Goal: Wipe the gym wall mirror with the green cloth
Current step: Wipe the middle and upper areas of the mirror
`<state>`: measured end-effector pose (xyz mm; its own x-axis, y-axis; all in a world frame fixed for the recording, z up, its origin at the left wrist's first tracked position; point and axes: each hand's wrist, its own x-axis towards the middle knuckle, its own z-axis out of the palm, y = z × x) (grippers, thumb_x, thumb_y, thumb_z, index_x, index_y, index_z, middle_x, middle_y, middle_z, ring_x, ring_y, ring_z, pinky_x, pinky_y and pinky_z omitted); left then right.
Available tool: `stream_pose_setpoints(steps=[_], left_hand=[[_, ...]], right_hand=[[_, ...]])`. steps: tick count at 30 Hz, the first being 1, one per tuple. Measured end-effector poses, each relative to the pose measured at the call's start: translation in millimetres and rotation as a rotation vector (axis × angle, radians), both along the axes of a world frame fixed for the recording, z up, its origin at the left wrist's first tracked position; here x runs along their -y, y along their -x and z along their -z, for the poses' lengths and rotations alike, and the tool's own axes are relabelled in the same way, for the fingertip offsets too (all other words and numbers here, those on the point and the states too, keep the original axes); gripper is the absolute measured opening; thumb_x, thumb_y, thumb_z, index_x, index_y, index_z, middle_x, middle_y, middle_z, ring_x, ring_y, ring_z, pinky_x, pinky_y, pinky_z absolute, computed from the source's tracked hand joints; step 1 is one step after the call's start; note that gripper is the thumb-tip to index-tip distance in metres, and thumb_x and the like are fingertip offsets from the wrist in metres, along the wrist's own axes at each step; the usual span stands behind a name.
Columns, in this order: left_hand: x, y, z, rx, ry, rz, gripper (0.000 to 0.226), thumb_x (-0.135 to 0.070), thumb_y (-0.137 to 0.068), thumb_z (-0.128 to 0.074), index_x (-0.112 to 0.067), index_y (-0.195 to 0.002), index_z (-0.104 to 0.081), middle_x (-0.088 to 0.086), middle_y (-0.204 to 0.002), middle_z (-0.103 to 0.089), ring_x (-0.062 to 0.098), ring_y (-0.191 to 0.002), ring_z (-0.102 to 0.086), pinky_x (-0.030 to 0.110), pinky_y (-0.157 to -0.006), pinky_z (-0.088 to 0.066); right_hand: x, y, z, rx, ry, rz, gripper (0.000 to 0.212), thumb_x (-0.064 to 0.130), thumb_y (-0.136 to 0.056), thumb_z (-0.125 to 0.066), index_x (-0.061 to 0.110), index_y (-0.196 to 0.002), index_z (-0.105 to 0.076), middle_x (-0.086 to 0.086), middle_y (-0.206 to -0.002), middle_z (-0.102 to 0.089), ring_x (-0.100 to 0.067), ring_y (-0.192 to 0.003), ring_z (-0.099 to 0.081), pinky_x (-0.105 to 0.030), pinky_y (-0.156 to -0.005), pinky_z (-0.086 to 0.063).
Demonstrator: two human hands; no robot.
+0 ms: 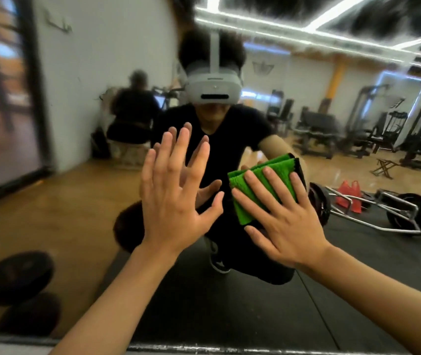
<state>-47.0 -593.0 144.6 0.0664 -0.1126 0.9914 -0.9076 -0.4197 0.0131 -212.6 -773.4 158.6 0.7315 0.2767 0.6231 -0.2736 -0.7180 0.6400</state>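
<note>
The wall mirror (pixel 81 196) fills almost the whole view and reflects me crouching in front of it. My right hand (pixel 283 216) lies flat, fingers straight and spread, pressing the folded green cloth (pixel 255 180) against the glass right of centre. The cloth shows above and to the left of my fingers. My left hand (pixel 176 190) is open with fingers spread, its palm against the mirror just left of the cloth, meeting its own reflection.
The mirror's bottom frame (pixel 204 348) runs along the lower edge of the view. Reflected in the glass are dark weight plates (pixel 17 278) at lower left, a trap bar with plates (pixel 383 213) on black matting at right, gym machines behind, and a seated person at the back.
</note>
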Motion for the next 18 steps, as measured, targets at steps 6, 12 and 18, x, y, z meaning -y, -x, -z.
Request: stream_pose_setpoints(steps=[6,12,18], left_hand=[[20,-9,-1,0.007,-0.031,-0.178,0.073,-0.049,-0.106,-0.054,-0.014,-0.166,-0.031,0.017,-0.172,-0.022,0.038,-0.160,-0.019,0.056,-0.130,-0.014],[22,-10,4,0.006,-0.036,-0.207,0.075,-0.050,-0.105,-0.052,-0.014,-0.166,-0.031,0.018,-0.173,-0.021,0.040,-0.160,-0.019,0.058,-0.129,-0.016],[25,-11,5,0.023,-0.031,-0.198,0.072,-0.050,-0.106,-0.046,-0.014,-0.166,-0.030,0.017,-0.173,-0.020,0.038,-0.161,-0.017,0.059,-0.129,-0.017]], right_hand=[[40,33,39,-0.238,0.167,0.030,0.067,0.055,-0.107,-0.027,0.029,-0.168,-0.016,0.001,-0.176,-0.005,-0.025,-0.162,-0.002,-0.049,-0.130,0.007],[48,23,-78,-0.058,0.160,-0.077,0.064,0.051,-0.108,-0.027,0.029,-0.168,-0.019,-0.003,-0.175,-0.011,-0.028,-0.162,-0.008,-0.051,-0.130,0.000],[16,-7,-137,0.446,-0.158,0.009,0.064,0.050,-0.109,-0.023,0.023,-0.168,-0.019,-0.010,-0.175,-0.012,-0.038,-0.161,-0.007,-0.062,-0.128,-0.006]])
